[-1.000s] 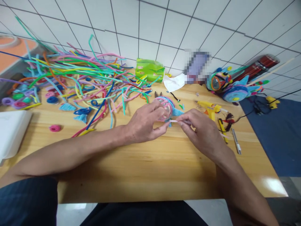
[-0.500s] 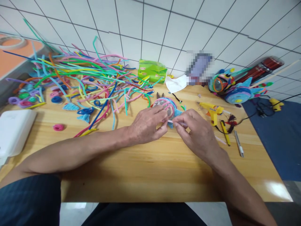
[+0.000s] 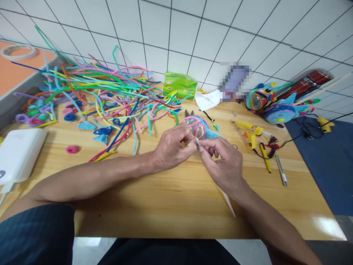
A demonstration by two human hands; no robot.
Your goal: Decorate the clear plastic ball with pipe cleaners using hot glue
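My left hand and my right hand meet at the middle of the wooden table. Both pinch a thin pale pink pipe cleaner; its short end shows between the fingertips and its long tail runs back under my right wrist. Just beyond the fingertips lies a pink and blue pipe-cleaner craft piece, a round pink cage with a light blue part at its right. My left fingers touch its near edge.
A big heap of coloured pipe cleaners covers the far left. A white box sits at the left edge. A yellow glue gun, a yellow tool, a pen, a green packet and a finished craft figure lie at right.
My right hand has drawn in toward my left and turned, so the pink pipe cleaner's tail now trails back under my right wrist. Both hands shifted slightly nearer to me.
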